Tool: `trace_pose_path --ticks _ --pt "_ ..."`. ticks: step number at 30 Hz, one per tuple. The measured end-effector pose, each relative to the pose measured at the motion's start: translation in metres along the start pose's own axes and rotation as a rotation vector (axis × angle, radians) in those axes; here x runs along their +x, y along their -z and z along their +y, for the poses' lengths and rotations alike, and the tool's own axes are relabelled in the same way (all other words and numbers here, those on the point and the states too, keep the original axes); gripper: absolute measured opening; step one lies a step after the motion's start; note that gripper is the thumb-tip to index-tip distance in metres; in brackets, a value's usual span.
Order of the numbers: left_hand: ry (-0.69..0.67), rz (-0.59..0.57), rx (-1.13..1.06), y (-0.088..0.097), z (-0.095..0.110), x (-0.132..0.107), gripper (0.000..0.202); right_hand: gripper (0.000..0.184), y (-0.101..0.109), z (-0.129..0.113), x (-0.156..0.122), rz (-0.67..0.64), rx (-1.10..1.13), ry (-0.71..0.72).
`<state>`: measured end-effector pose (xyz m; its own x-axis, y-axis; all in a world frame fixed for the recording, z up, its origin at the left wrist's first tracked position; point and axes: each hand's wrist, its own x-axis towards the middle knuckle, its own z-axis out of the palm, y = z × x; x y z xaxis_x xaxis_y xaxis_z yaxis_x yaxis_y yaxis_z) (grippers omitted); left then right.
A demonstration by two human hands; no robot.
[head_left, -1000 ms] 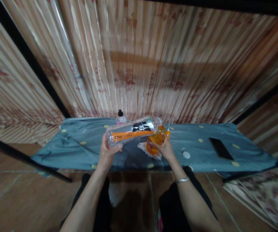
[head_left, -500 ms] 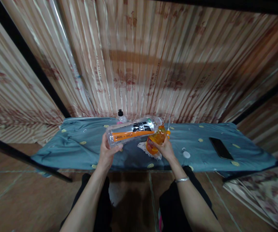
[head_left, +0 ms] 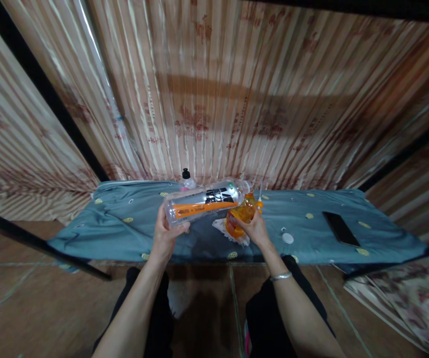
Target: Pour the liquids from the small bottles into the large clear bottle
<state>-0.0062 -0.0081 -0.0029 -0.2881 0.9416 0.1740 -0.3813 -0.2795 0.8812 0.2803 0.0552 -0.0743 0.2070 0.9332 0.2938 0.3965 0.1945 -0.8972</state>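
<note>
My left hand is wrapped round the base of a clear plastic bottle with an orange and black label, held almost on its side, its open mouth tipped down to the right. That mouth sits at the top of an orange bottle, which my right hand grips while it stands on a white cloth. Both are above a table covered in blue-grey fabric. A white cap lies on the fabric just right of my right hand.
A small bottle with a black cap stands behind the clear bottle. A black phone lies at the table's right end. Striped patterned curtains hang behind the table. My knees are below its front edge, over a tiled floor.
</note>
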Motion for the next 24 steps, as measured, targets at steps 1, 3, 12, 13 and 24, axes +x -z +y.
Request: trace_pose_path --ticks 1,3,12,13,24 --pt "0.001 0.001 0.002 0.0006 -0.0006 0.0002 0.090 0.078 0.0002 0.0005 0.0001 0.003 -0.007 -0.003" --pt "-0.003 -0.001 0.004 0.0015 -0.0014 0.0004 0.091 0.078 0.0006 0.0007 0.0002 0.004 -0.019 -0.012" --pt "-0.004 -0.013 -0.013 -0.0014 0.0004 0.0000 0.087 0.084 0.0009 -0.0029 -0.0006 0.020 -0.029 -0.020" --pt "-0.001 -0.012 -0.011 -0.0019 0.0009 -0.0001 0.088 0.084 0.0009 -0.0028 -0.0006 0.021 -0.028 -0.021" --pt "0.001 -0.034 0.009 -0.0015 0.0011 -0.0007 0.084 0.086 0.0011 -0.0020 -0.0010 0.008 -0.035 -0.014"
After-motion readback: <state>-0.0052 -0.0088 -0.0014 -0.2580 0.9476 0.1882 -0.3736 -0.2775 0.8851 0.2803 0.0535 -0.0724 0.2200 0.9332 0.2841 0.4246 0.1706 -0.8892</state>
